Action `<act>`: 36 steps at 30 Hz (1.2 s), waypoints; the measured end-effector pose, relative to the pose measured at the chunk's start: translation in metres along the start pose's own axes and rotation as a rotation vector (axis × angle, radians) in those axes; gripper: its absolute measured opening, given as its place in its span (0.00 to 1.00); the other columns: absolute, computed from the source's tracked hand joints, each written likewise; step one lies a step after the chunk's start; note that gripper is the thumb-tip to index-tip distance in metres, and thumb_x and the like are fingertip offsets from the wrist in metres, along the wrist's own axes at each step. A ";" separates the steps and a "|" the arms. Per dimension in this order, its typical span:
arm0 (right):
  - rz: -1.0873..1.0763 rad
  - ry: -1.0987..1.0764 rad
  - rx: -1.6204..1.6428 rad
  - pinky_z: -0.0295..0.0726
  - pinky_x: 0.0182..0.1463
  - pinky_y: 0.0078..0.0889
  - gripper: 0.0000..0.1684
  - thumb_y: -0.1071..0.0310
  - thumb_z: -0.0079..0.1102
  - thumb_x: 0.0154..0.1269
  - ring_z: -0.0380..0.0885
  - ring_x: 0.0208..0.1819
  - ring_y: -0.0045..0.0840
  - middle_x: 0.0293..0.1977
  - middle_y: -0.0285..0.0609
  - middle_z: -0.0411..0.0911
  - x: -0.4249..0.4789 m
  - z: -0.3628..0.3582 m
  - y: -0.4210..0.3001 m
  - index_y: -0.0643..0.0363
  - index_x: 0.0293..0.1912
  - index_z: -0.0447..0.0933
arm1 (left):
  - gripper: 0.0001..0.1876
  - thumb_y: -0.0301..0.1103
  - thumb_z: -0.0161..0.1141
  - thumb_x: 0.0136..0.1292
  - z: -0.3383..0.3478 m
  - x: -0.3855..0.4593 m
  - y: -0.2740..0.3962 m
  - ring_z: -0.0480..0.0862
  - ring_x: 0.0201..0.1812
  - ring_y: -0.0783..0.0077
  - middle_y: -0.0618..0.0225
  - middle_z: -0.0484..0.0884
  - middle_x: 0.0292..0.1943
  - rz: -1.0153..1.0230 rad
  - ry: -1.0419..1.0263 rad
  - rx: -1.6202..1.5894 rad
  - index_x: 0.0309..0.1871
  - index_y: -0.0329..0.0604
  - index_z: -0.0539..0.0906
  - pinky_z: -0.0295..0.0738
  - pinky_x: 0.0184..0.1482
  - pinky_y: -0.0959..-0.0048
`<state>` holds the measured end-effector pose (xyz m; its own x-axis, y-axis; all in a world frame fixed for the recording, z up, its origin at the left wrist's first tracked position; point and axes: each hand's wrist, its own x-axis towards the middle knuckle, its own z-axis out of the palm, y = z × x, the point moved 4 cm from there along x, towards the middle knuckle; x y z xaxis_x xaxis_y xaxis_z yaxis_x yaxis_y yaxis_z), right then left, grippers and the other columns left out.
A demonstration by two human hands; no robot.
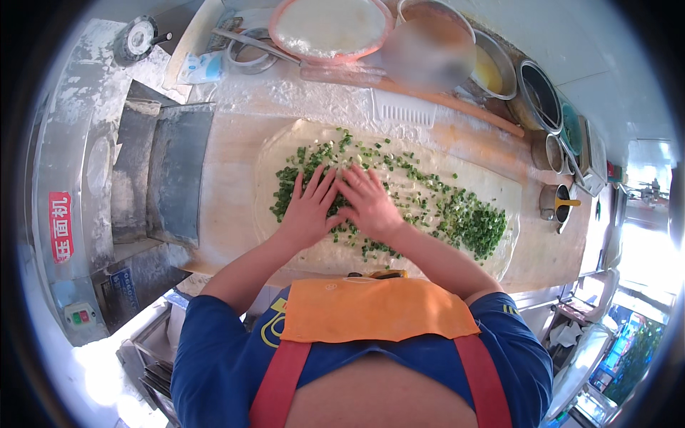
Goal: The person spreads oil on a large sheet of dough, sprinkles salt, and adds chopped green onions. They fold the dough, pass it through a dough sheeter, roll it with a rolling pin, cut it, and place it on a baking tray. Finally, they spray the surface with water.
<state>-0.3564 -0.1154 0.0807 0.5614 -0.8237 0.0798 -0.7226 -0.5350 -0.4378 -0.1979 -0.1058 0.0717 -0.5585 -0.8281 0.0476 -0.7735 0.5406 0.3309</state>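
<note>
A wide sheet of rolled-out dough (332, 257) lies on the wooden worktop (230, 160). Chopped green onion (481, 230) covers much of it, with a dense pile toward the right end and another patch under and around my hands. My left hand (313, 211) rests flat on the green onion at the left part of the sheet, fingers spread. Close beside it, my right hand (369, 200) also lies palm down on the green onion, its fingers pointing up and left. The two thumbs meet or nearly meet. What lies directly beneath the palms is hidden.
Behind the dough are a white plastic scraper (406, 111), a long wooden rolling pin (471, 109) and a pink-rimmed basin (275, 32). Metal pots, including one with yellow liquid (488, 69), line the back right. A metal cup (554, 203) stands at right; a floury dough machine (179, 171) at left.
</note>
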 end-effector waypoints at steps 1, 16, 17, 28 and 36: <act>0.036 -0.114 -0.051 0.50 0.79 0.52 0.38 0.52 0.62 0.64 0.50 0.78 0.40 0.72 0.47 0.61 -0.008 0.002 -0.013 0.55 0.70 0.66 | 0.42 0.58 0.58 0.64 0.000 -0.012 0.003 0.51 0.79 0.50 0.55 0.57 0.77 0.012 -0.006 -0.015 0.72 0.35 0.65 0.44 0.74 0.37; 0.341 0.058 -0.145 0.39 0.78 0.60 0.40 0.46 0.56 0.69 0.44 0.79 0.45 0.76 0.46 0.53 -0.091 -0.046 0.044 0.54 0.73 0.59 | 0.43 0.57 0.53 0.70 0.010 0.039 0.045 0.46 0.80 0.47 0.53 0.49 0.79 -0.112 -0.024 0.105 0.75 0.32 0.57 0.40 0.75 0.38; 0.418 0.120 -0.202 0.40 0.78 0.60 0.40 0.47 0.56 0.69 0.45 0.78 0.46 0.76 0.48 0.52 -0.115 -0.058 0.055 0.55 0.73 0.59 | 0.43 0.57 0.53 0.70 0.013 0.037 0.058 0.46 0.80 0.47 0.53 0.49 0.79 -0.097 -0.029 0.090 0.75 0.32 0.57 0.40 0.74 0.37; 0.429 0.392 0.030 0.52 0.77 0.53 0.38 0.63 0.63 0.64 0.52 0.76 0.51 0.72 0.58 0.57 -0.211 -0.075 0.123 0.66 0.69 0.63 | 0.39 0.47 0.59 0.68 0.065 0.101 0.214 0.49 0.79 0.50 0.52 0.53 0.78 0.262 -0.069 -0.159 0.75 0.31 0.59 0.46 0.76 0.43; 0.342 0.274 -0.170 0.55 0.77 0.49 0.28 0.62 0.59 0.67 0.57 0.75 0.41 0.68 0.46 0.67 -0.281 -0.111 0.199 0.61 0.64 0.72 | 0.37 0.53 0.57 0.68 0.109 0.147 0.283 0.48 0.79 0.52 0.58 0.54 0.78 0.282 -0.122 -0.041 0.75 0.44 0.63 0.43 0.76 0.40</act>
<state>-0.7025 -0.0109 0.0706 0.1687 -0.9651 0.2001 -0.9161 -0.2284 -0.3294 -0.5318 -0.0583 0.0699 -0.7834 -0.6208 0.0307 -0.5711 0.7385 0.3585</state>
